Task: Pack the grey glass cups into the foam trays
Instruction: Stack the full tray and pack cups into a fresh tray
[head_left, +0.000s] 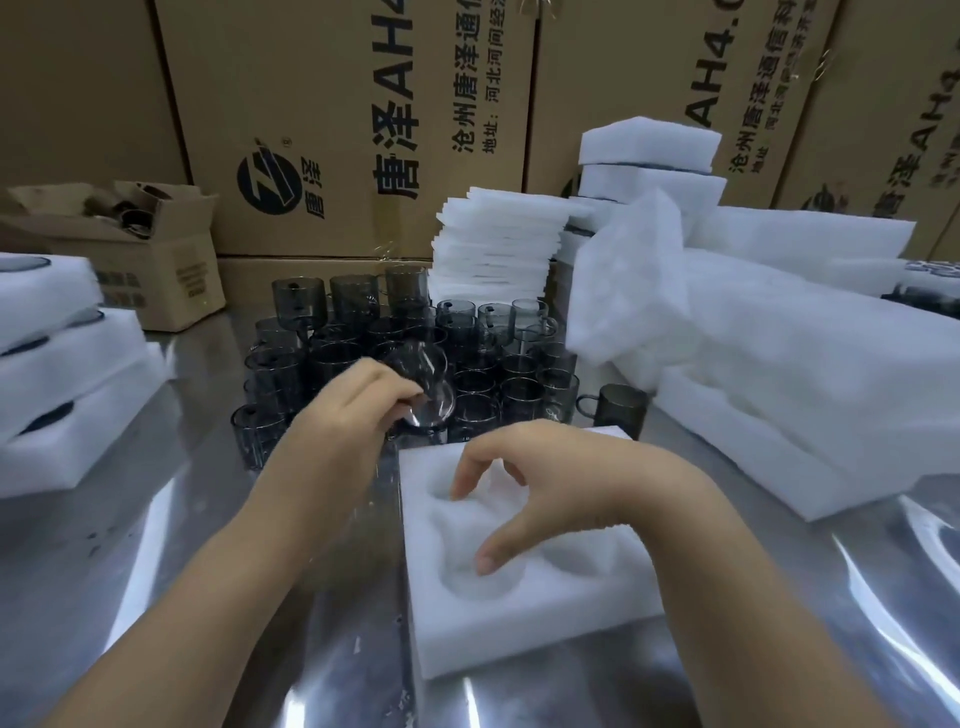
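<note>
Only one view is here, worn on the person's head. It looks forward and down at the foam tray (519, 639), which lies very near below the camera on the counter (78, 545). Behind the tray, the wide lens reaches as far as the cardboard cartons (311, 104).

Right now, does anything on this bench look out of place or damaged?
Nothing looks broken or spilled. One grey cup stands alone by the right-hand foam, apart from the cup cluster. The foam pile there is slumped, not stacked. Left hand holds a blurred cup.
</note>
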